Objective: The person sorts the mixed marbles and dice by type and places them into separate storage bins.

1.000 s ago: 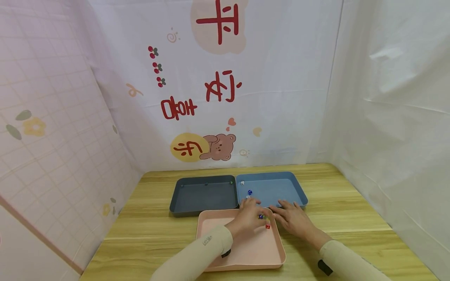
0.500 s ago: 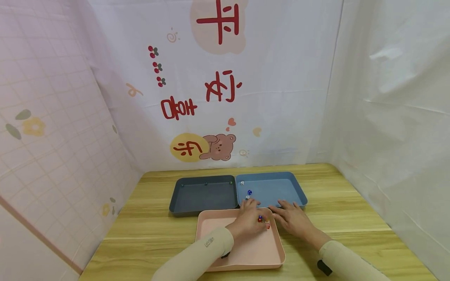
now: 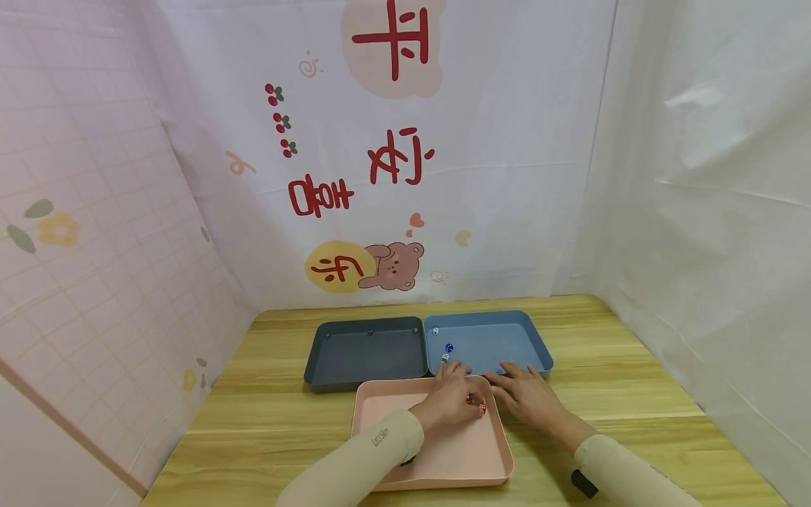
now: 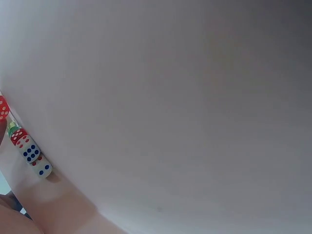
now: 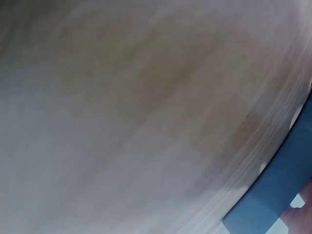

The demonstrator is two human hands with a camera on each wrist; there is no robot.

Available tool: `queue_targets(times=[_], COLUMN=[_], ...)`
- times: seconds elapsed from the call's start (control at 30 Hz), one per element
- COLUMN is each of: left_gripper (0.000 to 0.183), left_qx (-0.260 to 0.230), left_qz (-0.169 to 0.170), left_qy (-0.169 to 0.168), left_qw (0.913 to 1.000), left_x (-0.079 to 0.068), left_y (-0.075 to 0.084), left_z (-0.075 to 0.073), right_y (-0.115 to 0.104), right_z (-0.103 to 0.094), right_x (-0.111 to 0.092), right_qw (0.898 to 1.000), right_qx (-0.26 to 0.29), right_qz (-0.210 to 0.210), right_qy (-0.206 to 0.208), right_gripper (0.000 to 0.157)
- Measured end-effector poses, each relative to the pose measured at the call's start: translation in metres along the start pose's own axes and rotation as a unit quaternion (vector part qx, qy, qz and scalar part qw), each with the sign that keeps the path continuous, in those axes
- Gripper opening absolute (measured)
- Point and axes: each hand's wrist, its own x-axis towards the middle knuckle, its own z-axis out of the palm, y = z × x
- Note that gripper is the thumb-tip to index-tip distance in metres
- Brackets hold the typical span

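In the head view, my left hand reaches over the pink tray, thumb and fingers curled about a red die near the tray's right side. At the left edge of the left wrist view, a fingertip lies against this red die. Just below it there, several dice run in a slanting line, among them a red die and a white die. My right hand rests with spread fingers by the front edge of the blue tray, its palm low beside the pink tray.
Behind the pink tray stands a dark grey tray with several small dice along its back. Inside the blue tray are a white die, a blue die and another white die. White cloth hangs behind the wooden table.
My left fingers have shifted slightly and drawn closer around the dice at the pink tray's right side. A red die now shows where a blue one did. My right hand has stayed in place.
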Motion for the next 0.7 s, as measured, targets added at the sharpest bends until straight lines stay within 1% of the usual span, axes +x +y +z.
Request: queue_targets(times=[0.27,0.43,0.5,0.57,0.7], left_gripper=[0.007,0.008,0.009,0.01,0.011], left_qx=[-0.011,-0.037,-0.037,-0.035,-0.048], left_qz=[-0.002,0.002,0.0,-0.004,-0.026], left_qy=[-0.005,-0.002,0.0,-0.001,-0.001], left_qw=[0.9999,0.9993,0.9993,0.9994,0.9985], left_x=[0.002,0.002,0.003,0.004,0.008], left_y=[0.0,-0.002,-0.002,-0.003,-0.007], left_z=[0.001,-0.004,-0.007,-0.011,-0.017], right_y=[0.0,-0.001,-0.001,-0.001,-0.001], right_z=[-0.001,-0.001,-0.002,-0.002,-0.002], right_x=[0.0,-0.001,-0.001,-0.001,-0.001], right_qw=[1.0,1.0,1.0,1.0,1.0], right_qx=[0.006,0.002,0.003,0.002,0.006], right_qz=[0.0,0.0,-0.002,-0.004,-0.006], right_qy=[0.001,-0.001,0.0,0.002,0.003], right_gripper=[0.038,0.037,0.037,0.037,0.036])
